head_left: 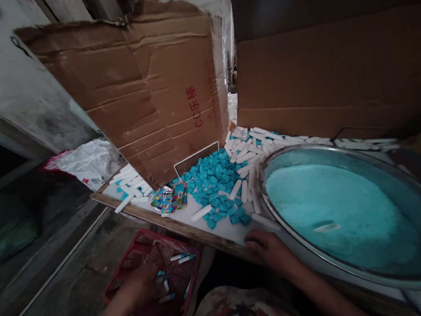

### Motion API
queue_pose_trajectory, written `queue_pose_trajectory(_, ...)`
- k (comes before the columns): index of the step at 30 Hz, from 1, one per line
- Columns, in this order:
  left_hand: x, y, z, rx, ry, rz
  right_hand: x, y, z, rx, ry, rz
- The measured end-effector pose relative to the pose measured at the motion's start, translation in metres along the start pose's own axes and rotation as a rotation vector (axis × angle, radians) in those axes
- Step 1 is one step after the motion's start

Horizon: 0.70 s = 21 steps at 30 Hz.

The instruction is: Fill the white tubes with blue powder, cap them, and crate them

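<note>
My left hand (146, 283) reaches down into a red plastic basket (130, 257) on the floor, where a few white tubes with blue caps (181, 257) lie; its fingers are blurred and dark. My right hand (266, 247) rests at the front edge of the white board (225, 231), fingers curled, beside the rim of a large metal basin (355, 273) filled with turquoise powder (335, 215). Just beyond it lie a heap of small blue caps (215, 182) and white tubes (249, 154).
Tall cardboard sheets (152, 94) and a cardboard box (336, 71) wall in the back of the board. Small printed stickers (170, 199) lie at the board's left front. A white plastic bag (90, 162) sits on the floor to the left.
</note>
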<state>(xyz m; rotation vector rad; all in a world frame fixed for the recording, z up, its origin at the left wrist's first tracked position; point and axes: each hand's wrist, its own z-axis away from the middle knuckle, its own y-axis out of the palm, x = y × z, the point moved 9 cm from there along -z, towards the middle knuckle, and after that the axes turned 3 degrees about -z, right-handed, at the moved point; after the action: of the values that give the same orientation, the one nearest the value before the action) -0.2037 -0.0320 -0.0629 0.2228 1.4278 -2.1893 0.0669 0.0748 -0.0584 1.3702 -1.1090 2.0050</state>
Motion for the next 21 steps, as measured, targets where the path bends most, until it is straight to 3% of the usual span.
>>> queue_pose_trajectory(2,-0.018,-0.015,-0.009,-0.079,0.046,-0.009,0.002,-0.010,-0.004,-0.031,-0.030,0.031)
queue_pose_trajectory(5,-0.078,-0.031,-0.037,-0.231,0.189,-0.038,0.005,-0.009,-0.007,-0.039,-0.037,0.034)
queue_pose_trajectory(7,-0.107,-0.028,-0.062,-0.244,0.188,-0.182,0.007,-0.007,-0.004,-0.042,-0.027,0.027)
queue_pose_trajectory(9,-0.118,-0.023,-0.083,-0.221,0.149,-0.284,0.006,-0.006,0.001,-0.050,-0.015,0.028)
queue_pose_trajectory(12,-0.116,-0.020,-0.098,-0.199,0.141,-0.311,0.004,-0.009,0.006,-0.076,0.000,0.040)
queue_pose_trajectory(16,-0.119,-0.021,-0.081,-0.178,0.243,-0.193,0.016,-0.009,0.004,-0.115,-0.033,0.008)
queue_pose_trajectory(21,-0.154,-0.008,-0.038,-0.097,0.439,0.260,0.057,-0.004,0.003,-0.123,-0.172,0.002)
